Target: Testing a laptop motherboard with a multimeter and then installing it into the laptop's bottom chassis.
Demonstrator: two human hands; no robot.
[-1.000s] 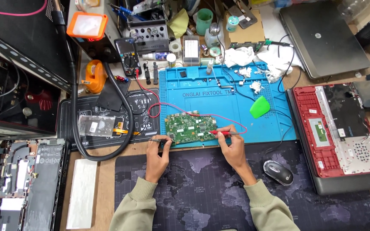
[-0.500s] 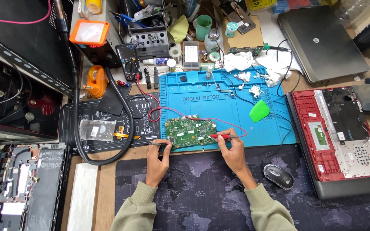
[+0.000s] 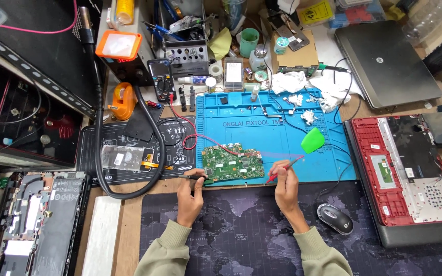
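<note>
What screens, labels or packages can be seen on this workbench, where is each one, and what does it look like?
Multimeter: behind the black mat, dark body, small grey screen.
Phone: behind the blue mat, upright rectangle, pale screen.
Yellow label: top edge, slanted, black print.
White stickers: inside the red laptop shell, right side.
Clear packet: on the black mat, left of the green board.

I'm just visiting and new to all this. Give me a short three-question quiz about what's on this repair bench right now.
1. True or false: the green circuit board lies on the blue silicone work mat.
2. Which hand holds the red probe? A) left hand B) right hand
3. Fill in: the grey computer mouse sits on a dark desk pad printed with a world ____.

Key: 1 true; 2 B; 3 map.
</note>
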